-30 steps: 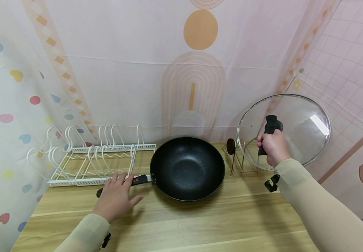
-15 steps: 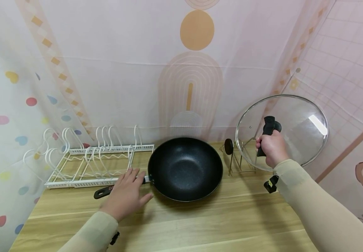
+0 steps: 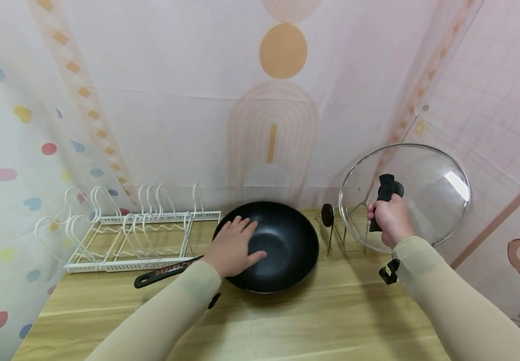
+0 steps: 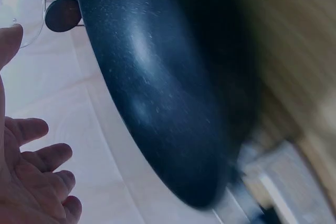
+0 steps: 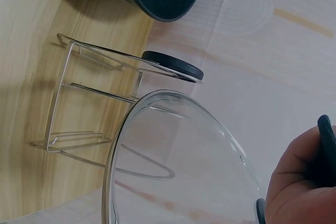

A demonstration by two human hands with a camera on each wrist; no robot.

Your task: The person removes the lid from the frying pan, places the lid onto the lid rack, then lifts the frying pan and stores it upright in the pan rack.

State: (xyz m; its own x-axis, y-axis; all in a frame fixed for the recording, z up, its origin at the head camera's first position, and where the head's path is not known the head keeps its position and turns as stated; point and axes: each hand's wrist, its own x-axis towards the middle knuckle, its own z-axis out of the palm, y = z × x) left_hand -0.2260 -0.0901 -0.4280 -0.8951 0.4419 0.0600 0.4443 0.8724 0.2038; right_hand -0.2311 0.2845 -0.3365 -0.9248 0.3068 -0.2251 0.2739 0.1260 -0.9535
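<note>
A black wok (image 3: 282, 250) stands on the wooden table, its black handle (image 3: 162, 273) pointing left. Above the wok's left side is my left hand (image 3: 234, 248), fingers spread and holding nothing; in the left wrist view its fingers (image 4: 50, 156) are apart from the wok's rim. My right hand (image 3: 392, 220) grips the black handle (image 3: 385, 188) of a large glass lid (image 3: 436, 200). The lid is tilted up on its edge at the metal wire stand (image 5: 59, 93). Whether its rim sits between the stand's wires I cannot tell.
A white dish rack (image 3: 129, 263) with upright loops stands behind the wok's handle at the left. A round dark disc (image 3: 328, 215) is on the wire stand's left end. Printed curtains (image 3: 187, 140) hang behind and beside the wooden table (image 3: 296, 326).
My left hand has moved right, from over the wok's handle to over its bowl. The right hand keeps its grip on the lid, which stays nearly in place.
</note>
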